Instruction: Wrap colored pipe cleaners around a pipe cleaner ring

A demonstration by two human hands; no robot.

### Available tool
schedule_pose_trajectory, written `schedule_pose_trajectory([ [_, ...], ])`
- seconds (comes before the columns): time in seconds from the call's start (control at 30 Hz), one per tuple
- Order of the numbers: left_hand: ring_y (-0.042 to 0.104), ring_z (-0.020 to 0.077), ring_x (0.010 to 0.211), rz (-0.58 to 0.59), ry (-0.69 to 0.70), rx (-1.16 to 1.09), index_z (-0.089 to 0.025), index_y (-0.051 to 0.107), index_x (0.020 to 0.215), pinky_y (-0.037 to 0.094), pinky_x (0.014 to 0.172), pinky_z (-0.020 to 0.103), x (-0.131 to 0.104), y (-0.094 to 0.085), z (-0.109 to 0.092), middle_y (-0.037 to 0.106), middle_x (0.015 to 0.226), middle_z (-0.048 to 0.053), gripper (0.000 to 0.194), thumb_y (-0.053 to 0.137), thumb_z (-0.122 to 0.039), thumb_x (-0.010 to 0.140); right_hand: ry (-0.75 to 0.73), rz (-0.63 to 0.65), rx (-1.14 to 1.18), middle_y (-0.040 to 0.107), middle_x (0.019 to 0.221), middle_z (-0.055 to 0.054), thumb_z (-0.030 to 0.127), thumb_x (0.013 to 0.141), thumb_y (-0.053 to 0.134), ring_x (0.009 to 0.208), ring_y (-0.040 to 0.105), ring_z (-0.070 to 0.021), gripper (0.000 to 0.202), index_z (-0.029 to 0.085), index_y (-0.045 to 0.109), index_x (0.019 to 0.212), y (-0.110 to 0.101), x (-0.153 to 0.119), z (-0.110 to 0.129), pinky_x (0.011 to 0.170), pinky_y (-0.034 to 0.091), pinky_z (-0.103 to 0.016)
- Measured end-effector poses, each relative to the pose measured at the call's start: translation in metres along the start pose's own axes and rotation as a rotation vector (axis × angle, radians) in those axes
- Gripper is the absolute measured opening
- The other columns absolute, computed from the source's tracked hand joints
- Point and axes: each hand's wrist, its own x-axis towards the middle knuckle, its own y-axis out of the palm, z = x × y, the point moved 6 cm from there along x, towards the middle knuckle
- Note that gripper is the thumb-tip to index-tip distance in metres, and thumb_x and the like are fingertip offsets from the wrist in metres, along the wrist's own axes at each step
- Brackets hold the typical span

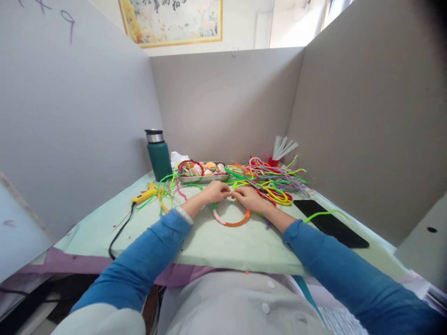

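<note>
A ring wrapped in pipe cleaners (237, 224), with orange, pink and green sections, hangs or lies below my two hands over the table. My left hand (215, 191) is closed in a pinch at the ring's upper left. Close beside it, my right hand (247, 197) pinches at the upper right, fingertips almost meeting those of the left. A short yellow-green end of pipe cleaner (234, 185) sticks up between them. The fingers hide the exact spot being gripped.
A metal tray (206, 177) of shells sits behind my hands. Loose pipe cleaners (279, 179) with scissors (254, 184) spread to its right. At left are a green bottle (159, 158) and a corded yellow glue gun (145, 195). A black slab (331, 224) lies right; glue sticks (283, 148) stand behind.
</note>
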Motion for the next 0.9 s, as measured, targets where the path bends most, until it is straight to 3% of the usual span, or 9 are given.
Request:
schedule_pose_trajectory([
  [0.9,0.047,0.0081,0.048,0.083,0.004,-0.013,-0.012,0.066,0.079,0.035,0.049,0.018,-0.0017,0.0026,-0.0023,0.062,0.063,0.002,0.031,0.045,-0.034,0.078,-0.011,0.026,-0.061,0.056,0.060,-0.001,0.030,0.084,0.040,0.056,0.043,-0.0096,0.032,0.013,0.060,0.065,0.0018,0.0003,-0.0005,0.052,0.024,-0.022],
])
